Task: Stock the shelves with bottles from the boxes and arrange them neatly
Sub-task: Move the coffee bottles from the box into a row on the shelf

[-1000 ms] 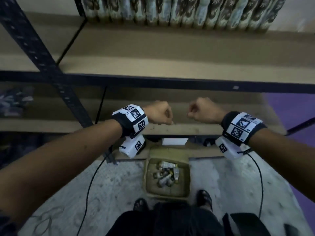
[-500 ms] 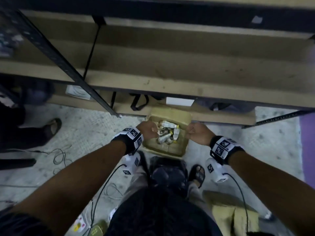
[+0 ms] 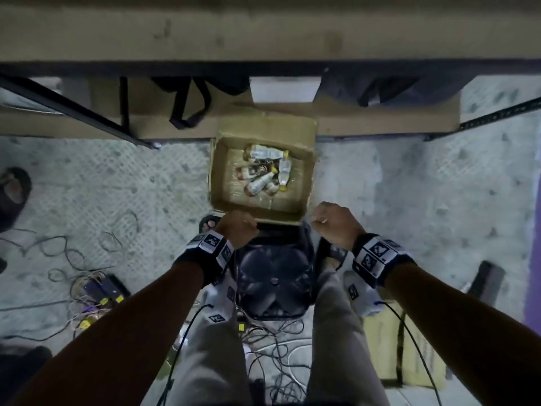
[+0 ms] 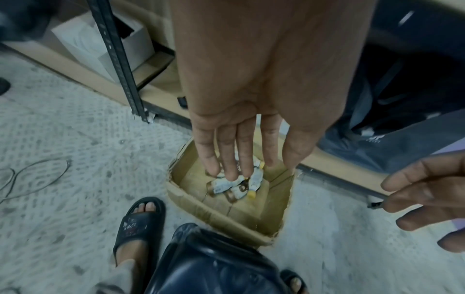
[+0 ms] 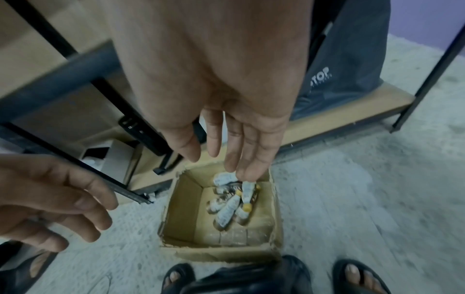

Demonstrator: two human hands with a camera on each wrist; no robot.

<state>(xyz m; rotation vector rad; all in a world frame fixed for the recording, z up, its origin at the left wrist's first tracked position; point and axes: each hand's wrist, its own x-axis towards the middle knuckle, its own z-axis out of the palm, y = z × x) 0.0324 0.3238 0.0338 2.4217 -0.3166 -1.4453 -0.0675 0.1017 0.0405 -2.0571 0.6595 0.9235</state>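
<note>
An open cardboard box (image 3: 306,159) stands on the floor against the bottom shelf. Several small white-labelled bottles with yellow caps (image 3: 262,174) lie jumbled inside it. My left hand (image 3: 238,230) hovers over the box's near left corner and my right hand (image 3: 333,224) over its near right corner. In the left wrist view the left hand (image 4: 241,155) hangs with fingers straight and empty above the bottles (image 4: 236,187). In the right wrist view the right hand (image 5: 239,151) is likewise spread and empty above the bottles (image 5: 231,206). Neither hand touches a bottle.
A black shelf post (image 3: 73,106) slants down at the left. The bottom shelf board (image 3: 380,124) carries a dark bag (image 5: 347,65) and a white box (image 3: 282,89). A dark stool (image 3: 272,276) sits between my legs. Loose cables (image 3: 87,288) lie left; another carton (image 3: 409,347) right.
My view has swung down from the stocked shelf to the floor. Both hands have dropped from shelf height to the box, and their fingers have uncurled.
</note>
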